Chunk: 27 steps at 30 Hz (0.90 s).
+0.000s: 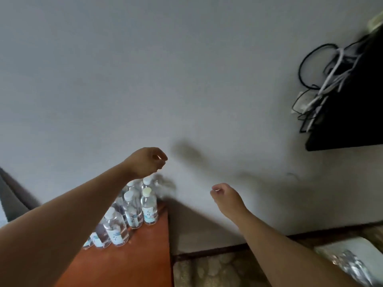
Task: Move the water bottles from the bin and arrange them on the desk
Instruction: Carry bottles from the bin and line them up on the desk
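Several clear water bottles (149,208) with white caps and pale labels stand upright in a cluster on the reddish-brown wooden desk (136,259), near its far right corner. My left hand (146,162) hovers above the back of the cluster with loosely curled fingers and holds nothing. My right hand (224,195) hangs in the air to the right of the desk, off its edge, fingers loosely curled and empty. A white bin (352,245) sits on the floor at the lower right, with blurred clear bottles (350,264) inside it.
A plain grey wall fills the background. A dark wall-mounted screen (350,112) with a tangle of black and white cables (323,79) hangs at the upper right. Patterned floor (207,270) lies between desk and bin. A dark object edge shows at far left.
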Available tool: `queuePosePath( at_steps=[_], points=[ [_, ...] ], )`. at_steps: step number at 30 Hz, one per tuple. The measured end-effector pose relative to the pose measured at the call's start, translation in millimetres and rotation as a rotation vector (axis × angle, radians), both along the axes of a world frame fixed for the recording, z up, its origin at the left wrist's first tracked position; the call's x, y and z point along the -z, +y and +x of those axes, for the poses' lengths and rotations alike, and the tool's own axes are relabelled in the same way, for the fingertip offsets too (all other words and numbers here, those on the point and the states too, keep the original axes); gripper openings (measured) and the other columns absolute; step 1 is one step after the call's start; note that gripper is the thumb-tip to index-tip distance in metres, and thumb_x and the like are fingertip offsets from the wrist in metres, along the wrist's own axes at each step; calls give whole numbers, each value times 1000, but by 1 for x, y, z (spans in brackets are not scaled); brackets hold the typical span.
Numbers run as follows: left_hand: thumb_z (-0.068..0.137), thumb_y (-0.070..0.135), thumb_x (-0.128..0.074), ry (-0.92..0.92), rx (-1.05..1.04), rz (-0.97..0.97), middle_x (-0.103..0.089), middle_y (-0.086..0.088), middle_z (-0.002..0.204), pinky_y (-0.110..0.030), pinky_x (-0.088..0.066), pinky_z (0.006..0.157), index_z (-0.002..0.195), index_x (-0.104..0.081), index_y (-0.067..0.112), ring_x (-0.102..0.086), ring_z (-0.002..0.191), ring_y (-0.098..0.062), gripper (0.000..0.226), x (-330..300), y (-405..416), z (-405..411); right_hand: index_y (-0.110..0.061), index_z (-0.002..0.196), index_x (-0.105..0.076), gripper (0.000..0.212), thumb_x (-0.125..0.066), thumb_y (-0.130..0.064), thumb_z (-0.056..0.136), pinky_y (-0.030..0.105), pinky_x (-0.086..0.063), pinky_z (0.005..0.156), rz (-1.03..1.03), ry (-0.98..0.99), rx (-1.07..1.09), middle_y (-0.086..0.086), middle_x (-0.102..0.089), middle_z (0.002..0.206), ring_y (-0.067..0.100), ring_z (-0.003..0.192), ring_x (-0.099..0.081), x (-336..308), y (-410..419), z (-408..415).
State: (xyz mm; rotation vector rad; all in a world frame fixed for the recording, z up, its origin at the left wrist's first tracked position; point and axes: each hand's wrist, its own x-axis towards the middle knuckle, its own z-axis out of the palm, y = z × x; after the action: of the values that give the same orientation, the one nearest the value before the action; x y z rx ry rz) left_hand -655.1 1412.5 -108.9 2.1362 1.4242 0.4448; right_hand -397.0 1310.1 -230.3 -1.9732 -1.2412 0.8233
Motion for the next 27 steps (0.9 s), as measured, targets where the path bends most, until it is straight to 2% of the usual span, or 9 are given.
queuePosePath(
  at_steps=[3, 6, 8, 11, 14, 16, 19, 22, 27],
  points=[
    [90, 24, -61, -164, -11, 46, -69, 4, 88, -24, -47, 66, 93, -66, 24, -63, 78, -14, 6, -18, -29, 67, -20, 105, -67, 21, -58, -35, 92, 30, -48, 78, 105, 51, 87, -3, -71, 95, 19, 93, -66, -28, -29, 36],
    [88, 25, -62, -212, 52, 48, -66, 5, 88, -24, -44, 61, 93, -61, 22, -61, 79, -13, 6, -31, -62, 145, -21, 95, -67, 19, -59, -37, 89, 37, -52, 80, 184, 72, 189, 0, -72, 91, 23, 90, -68, -48, -72, 96],
    [89, 23, -62, -248, 101, 21, -65, 4, 86, -25, -42, 59, 93, -60, 19, -61, 76, -15, 6, -37, -90, 207, -21, 84, -65, 15, -57, -33, 91, 40, -52, 73, 226, 94, 269, 0, -69, 81, 23, 78, -65, -59, -110, 146],
    [87, 17, -61, -396, 170, -116, -64, -1, 84, -26, -46, 62, 86, -58, 16, -62, 72, -18, 4, -38, -143, 306, -8, 84, -65, 25, -54, -28, 96, 34, -48, 66, 252, 128, 407, 2, -65, 76, 18, 69, -58, -69, -178, 229],
    [89, 13, -60, -576, 201, -295, -62, -3, 90, -31, -51, 69, 87, -61, 15, -63, 73, -19, 3, -34, -203, 410, -11, 83, -64, 25, -52, -27, 98, 33, -50, 64, 294, 186, 549, 5, -65, 78, 17, 71, -61, -73, -247, 316],
    [90, 12, -58, -639, 204, -387, -62, -5, 92, -31, -52, 68, 91, -63, 15, -63, 76, -20, 6, -27, -242, 477, -13, 78, -62, 26, -53, -26, 99, 30, -48, 59, 315, 202, 638, 5, -64, 73, 19, 67, -60, -77, -290, 374],
    [92, 13, -57, -680, 238, -454, -62, -6, 95, -32, -50, 64, 93, -63, 16, -64, 79, -22, 7, -18, -291, 564, -13, 78, -62, 23, -54, -24, 97, 25, -45, 51, 333, 213, 699, 3, -62, 68, 18, 61, -57, -88, -349, 449],
    [92, 13, -56, -695, 270, -488, -62, -7, 96, -33, -52, 66, 94, -63, 16, -63, 79, -22, 8, -11, -333, 631, -16, 73, -58, 24, -56, -23, 95, 25, -40, 49, 333, 249, 755, 5, -59, 69, 16, 55, -52, -94, -399, 511],
    [93, 13, -55, -655, 337, -537, -62, -8, 94, -33, -52, 69, 93, -64, 15, -62, 81, -23, 9, 8, -368, 715, -8, 86, -61, 23, -55, -25, 100, 26, -41, 49, 317, 238, 881, 5, -59, 71, 17, 57, -54, -85, -457, 588]
  ],
)
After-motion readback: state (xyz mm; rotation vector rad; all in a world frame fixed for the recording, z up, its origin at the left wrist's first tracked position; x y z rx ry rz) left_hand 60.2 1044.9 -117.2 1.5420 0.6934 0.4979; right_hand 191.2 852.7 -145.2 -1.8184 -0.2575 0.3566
